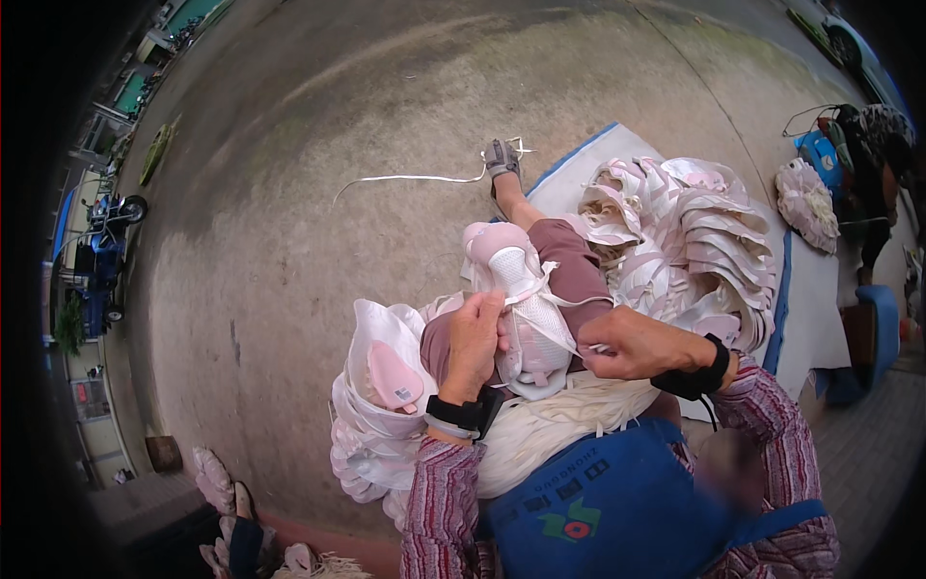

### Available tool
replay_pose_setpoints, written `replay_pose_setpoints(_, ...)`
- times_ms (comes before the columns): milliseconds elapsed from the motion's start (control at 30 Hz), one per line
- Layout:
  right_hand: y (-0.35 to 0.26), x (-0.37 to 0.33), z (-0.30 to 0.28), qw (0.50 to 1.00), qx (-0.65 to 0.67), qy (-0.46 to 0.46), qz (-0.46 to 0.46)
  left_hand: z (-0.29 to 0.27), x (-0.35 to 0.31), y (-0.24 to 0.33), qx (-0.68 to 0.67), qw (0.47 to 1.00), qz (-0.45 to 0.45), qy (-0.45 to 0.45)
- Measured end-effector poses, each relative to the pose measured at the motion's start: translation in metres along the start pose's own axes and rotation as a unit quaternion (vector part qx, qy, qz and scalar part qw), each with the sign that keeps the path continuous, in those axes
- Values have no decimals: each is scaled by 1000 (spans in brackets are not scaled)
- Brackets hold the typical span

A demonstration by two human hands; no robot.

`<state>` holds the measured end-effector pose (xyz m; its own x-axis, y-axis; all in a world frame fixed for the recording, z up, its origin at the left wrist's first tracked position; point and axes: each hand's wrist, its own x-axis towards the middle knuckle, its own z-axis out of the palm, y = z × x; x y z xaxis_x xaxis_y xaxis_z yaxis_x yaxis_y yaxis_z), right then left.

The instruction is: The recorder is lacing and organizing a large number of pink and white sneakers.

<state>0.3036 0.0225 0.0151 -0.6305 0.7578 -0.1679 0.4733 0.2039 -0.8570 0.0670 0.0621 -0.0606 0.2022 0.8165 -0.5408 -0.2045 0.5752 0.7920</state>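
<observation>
A white and pink shoe upper [513, 275] lies across my thighs, its toe pointing away from me. White shoelace [548, 286] runs through its eyelets and loops out to the right. My left hand [473, 338] is closed at the upper's left edge, fingertips against it; whether a lace end is also in them is hidden. On the other side my right hand [632, 344] pinches the lace close to the upper's right edge. A thick bundle of cream laces [559, 417] rests on my lap, below the upper.
Stacked shoe uppers [719, 232] cover a pale sheet [617, 145] at my right. Another stack [381, 405] sits by my left thigh. One loose lace [415, 178] trails over the concrete by my foot. A blue apron [598, 502] covers my front. Far left stands a blue three-wheeler [96, 261].
</observation>
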Motion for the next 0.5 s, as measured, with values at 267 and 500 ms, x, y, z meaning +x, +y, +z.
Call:
replay_pose_setpoints(267,-6,-25,-2,1000,-1,-25,16,9,-15,-1,128,984,75,97)
replay_pose_setpoints(500,17,13,19,977,-50,179,101,10,-62,18,261,960,-66,-81)
